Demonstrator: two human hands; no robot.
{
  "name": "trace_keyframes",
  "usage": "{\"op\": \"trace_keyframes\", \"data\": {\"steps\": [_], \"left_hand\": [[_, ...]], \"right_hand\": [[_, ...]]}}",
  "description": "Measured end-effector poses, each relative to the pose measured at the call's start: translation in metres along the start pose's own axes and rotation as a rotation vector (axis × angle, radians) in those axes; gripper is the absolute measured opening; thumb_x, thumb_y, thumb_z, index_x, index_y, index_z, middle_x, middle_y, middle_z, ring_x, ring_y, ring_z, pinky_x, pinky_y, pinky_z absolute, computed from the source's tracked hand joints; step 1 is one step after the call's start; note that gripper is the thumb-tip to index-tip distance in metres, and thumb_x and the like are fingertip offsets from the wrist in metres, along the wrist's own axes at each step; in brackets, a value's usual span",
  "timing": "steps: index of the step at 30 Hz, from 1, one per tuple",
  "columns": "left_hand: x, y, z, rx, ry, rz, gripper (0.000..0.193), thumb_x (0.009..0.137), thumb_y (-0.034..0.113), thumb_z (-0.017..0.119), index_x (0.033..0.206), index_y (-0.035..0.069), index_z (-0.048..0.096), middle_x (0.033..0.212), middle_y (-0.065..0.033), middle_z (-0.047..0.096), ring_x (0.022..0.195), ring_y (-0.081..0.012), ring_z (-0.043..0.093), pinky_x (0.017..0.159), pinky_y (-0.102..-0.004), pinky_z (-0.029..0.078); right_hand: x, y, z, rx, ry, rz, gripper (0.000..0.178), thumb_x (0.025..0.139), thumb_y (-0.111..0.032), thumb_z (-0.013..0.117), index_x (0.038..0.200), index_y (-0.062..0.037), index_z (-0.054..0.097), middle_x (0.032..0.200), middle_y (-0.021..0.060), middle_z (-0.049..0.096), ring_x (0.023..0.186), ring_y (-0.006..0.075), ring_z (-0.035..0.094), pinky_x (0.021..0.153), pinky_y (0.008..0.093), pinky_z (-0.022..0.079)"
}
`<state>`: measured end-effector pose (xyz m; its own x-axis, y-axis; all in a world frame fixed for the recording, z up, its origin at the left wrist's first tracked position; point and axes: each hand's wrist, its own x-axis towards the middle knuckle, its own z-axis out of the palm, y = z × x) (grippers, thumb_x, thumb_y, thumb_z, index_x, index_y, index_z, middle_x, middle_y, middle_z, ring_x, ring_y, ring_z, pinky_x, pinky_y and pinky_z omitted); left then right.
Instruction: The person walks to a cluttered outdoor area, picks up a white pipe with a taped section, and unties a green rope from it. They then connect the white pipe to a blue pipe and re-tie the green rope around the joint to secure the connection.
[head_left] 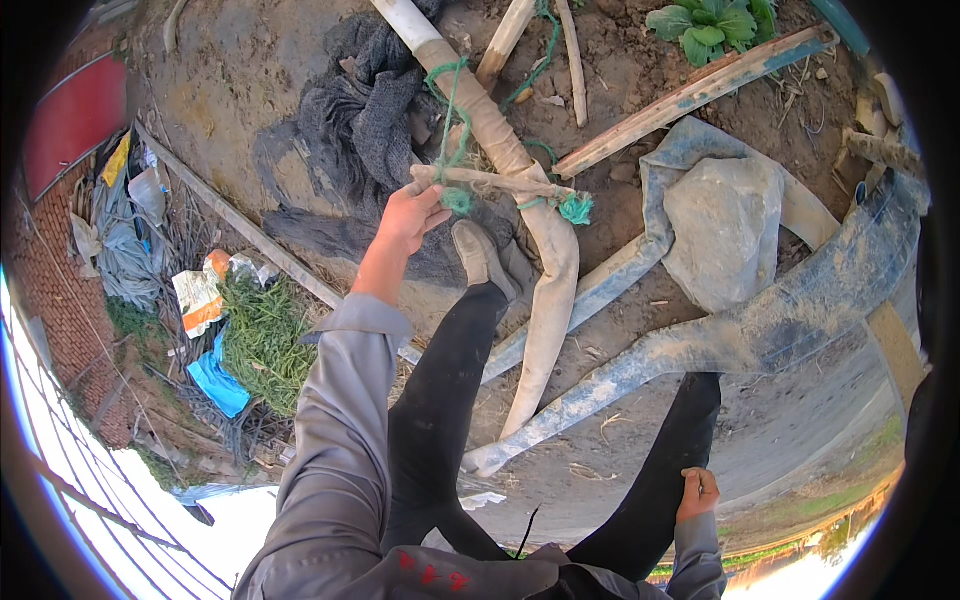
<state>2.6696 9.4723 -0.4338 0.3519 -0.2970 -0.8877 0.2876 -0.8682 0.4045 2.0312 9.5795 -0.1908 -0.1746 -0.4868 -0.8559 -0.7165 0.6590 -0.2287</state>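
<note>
My left hand (408, 215) is closed, its fingers gripping the near end of a short wooden stick (510, 184). Green rope (455, 150) is looped near that end, and a frayed green tuft (576, 208) is at the stick's other end. The stick lies across a long pale hose (490, 125), flattened and bent, which the rope also wraps higher up. Beside my right leg, my right hand (697, 492) is curled into a fist, with nothing seen protruding from it. My left shoe (478, 258) stands just below the stick.
Dark netting (375, 120) lies bunched left of the hose. A large stone (722, 232) rests at the right on muddy blue-grey sheeting (790, 290). Wooden planks (690, 100) and a leafy plant (708, 30) are beyond. Cut greens (265, 340) and debris lie left.
</note>
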Motion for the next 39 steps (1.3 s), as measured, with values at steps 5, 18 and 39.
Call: {"op": "trace_keyframes", "data": {"steps": [5,18,39], "left_hand": [[0.017,-0.013,-0.020,1.217,0.308,0.492,0.019,0.098,0.020,0.063,0.099,0.004,0.073,0.098,-0.0156,0.074,0.087,-0.0320,0.072,0.077,-0.0430,0.057],[0.056,-0.070,0.010,0.489,0.232,0.431,0.023,0.102,0.024,0.057,0.105,0.005,0.070,0.095,-0.0153,0.071,0.077,-0.0340,0.064,0.075,-0.0411,0.053],[0.035,-0.080,0.022,0.049,0.139,0.383,0.023,0.103,0.019,0.059,0.117,0.004,0.067,0.075,-0.0055,0.063,0.069,-0.0184,0.061,0.062,-0.0381,0.048]], "right_hand": [[-0.002,0.002,0.000,-0.027,-0.001,-0.017,0.025,0.101,-0.020,0.058,0.093,0.0009,0.069,0.092,0.0115,0.070,0.090,0.0212,0.064,0.086,0.0357,0.050],[-0.003,-0.003,0.011,-0.075,0.052,0.006,0.024,0.101,-0.018,0.057,0.092,0.0016,0.069,0.090,0.0102,0.070,0.087,0.0192,0.063,0.085,0.0345,0.050],[0.005,-0.001,0.014,-0.126,0.034,0.005,0.022,0.098,-0.015,0.058,0.089,0.0018,0.069,0.086,0.0102,0.070,0.085,0.0190,0.065,0.081,0.0335,0.052]]}}
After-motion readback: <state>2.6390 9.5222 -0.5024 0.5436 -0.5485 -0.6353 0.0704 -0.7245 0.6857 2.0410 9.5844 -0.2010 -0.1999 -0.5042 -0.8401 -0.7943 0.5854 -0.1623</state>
